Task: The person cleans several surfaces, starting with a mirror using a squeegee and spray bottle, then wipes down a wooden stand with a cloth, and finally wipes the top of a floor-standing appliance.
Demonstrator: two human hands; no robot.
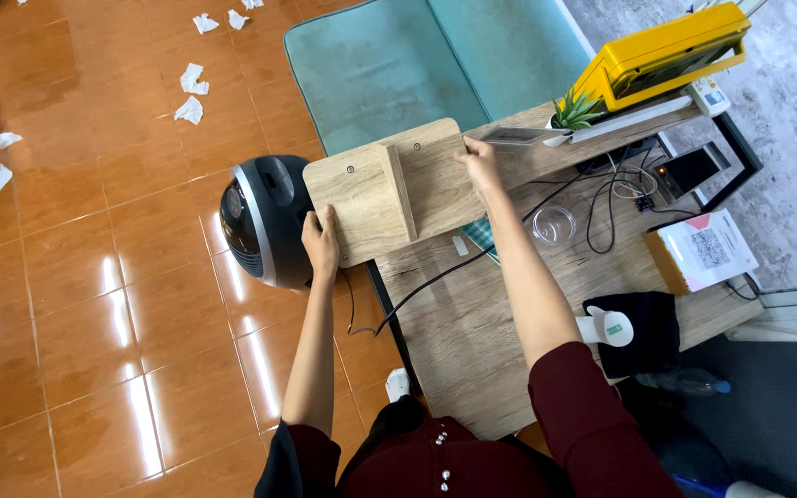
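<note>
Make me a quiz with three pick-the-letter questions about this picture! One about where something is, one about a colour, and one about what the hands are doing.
1. Where is the round black fan?
A. On the floor beside the desk
B. On the blue seat
C. On top of the yellow case

2. What colour is the case at the far end of the desk?
A. Red
B. Yellow
C. Purple

3. What are the hands doing with the wooden stand?
A. Neither touches it
B. Only one touches it
C. Both hold it, one at each end

Answers:
1. A: the round black fan sits on the orange tile floor, next to the desk.
2. B: the case above the little plant is bright yellow.
3. C: the left hand grips the near edge of the wooden stand and the right hand grips the far edge.
</note>
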